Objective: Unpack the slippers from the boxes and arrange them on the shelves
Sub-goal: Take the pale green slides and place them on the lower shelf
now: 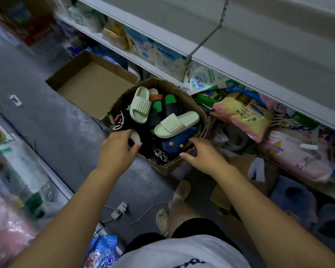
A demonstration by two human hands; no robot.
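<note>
1. Left hand (118, 147): fingers curled round a pale item (135, 136) at the rim of the cardboard box (162, 166); identity not discernible.
2. Right hand (204, 154): spread wide at the near corner; rim contact not discernible.
3. Slippers (172, 107): heaped in the box, just ahead of both hands.
4. Lift the topmost mint-green slides (175, 123) first; apparently moulded foam with ribbed straps, likely light.
5. Keep pairs together.
6. Brace the soft, torn cardboard wall while pulling.

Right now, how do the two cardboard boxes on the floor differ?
The left box is empty, bare bottom showing; the right box is heaped with slippers. The left box sits untouched; the left hand and right hand are at the right box's near rim. Both are open brown cardboard.
</note>
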